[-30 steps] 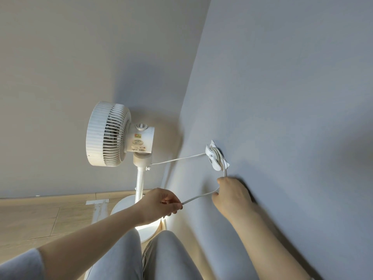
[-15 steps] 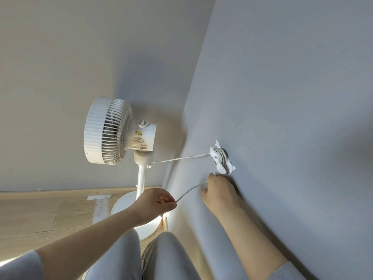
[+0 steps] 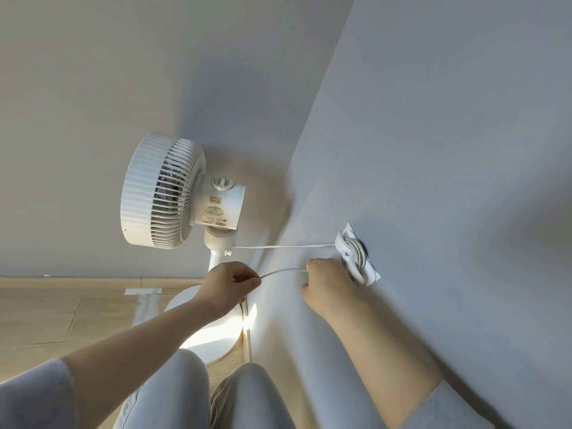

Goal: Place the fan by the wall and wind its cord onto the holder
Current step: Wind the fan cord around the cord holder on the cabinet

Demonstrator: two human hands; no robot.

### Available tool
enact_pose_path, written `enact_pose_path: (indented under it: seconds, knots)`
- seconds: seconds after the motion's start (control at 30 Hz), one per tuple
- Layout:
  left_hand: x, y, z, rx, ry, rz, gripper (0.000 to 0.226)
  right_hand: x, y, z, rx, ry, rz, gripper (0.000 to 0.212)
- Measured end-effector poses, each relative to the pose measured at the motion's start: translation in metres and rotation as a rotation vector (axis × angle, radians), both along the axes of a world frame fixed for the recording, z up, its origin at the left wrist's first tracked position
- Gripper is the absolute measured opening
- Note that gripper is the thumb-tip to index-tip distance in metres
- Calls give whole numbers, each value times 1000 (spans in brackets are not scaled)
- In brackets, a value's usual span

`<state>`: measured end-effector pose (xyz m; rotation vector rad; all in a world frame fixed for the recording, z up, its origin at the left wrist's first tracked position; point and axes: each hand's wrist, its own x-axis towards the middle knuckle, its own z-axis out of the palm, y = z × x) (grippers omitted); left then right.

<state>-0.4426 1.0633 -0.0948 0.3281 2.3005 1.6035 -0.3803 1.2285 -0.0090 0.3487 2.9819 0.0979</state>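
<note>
Two bare hands are working a white cord (image 3: 280, 270) close to the grey wall (image 3: 448, 150) on the right. The left hand (image 3: 230, 284) is pinching the cord between thumb and fingers, with the rest of the hand curled shut around it. The right hand (image 3: 329, 284) is closed on the same cord a little nearer the wall, its knuckles just beside the white holder (image 3: 356, 253) fixed there. Between the two hands a short stretch of cord is running nearly level and fairly taut. Several turns of cord are already lying around the holder, and a second strand is leaving it towards the neck of the fan (image 3: 173, 193), passing above both hands.

That fan is standing upright in the corner where the two walls meet, its round base (image 3: 213, 339) resting on the wooden floor (image 3: 46, 311) right against the foot of the grey wall, partly hidden behind the left forearm. Its grille is facing left, away from the holder. The person's knees, in pale grey trousers (image 3: 185, 391), are showing at the bottom edge.

Compared with half a second ago, the right hand is sitting closer to the holder, and the cord between the hands is looking straighter, where it was sagging in a loose curve before. The left hand has stayed clamped on the cord.
</note>
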Motion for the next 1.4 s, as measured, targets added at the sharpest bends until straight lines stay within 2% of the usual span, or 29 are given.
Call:
enact_pose_path:
  seconds: [0.17,0.33,0.5,0.73,1.07,1.23,1.4]
  knots:
    - [-9,4,-1,78,-37,18,7,-34,-7,9,70,-26,91,14]
    - [-18,0,-1,144,-96,26,20,-63,-3,22,93,-93,53,33]
    - [-24,-6,-11,132,-115,62,18,-81,5,36,129,-120,-1,32]
    - [-24,-12,-19,131,-125,78,9,-99,31,48,-72,-70,-165,35]
    - [-25,-14,-14,115,-83,66,10,-119,30,70,164,-81,-242,31]
    - [-26,-21,-13,79,-38,68,11,-118,32,79,140,42,-242,21]
    - [-25,-23,-2,73,0,57,11,-109,34,101,158,196,-177,26]
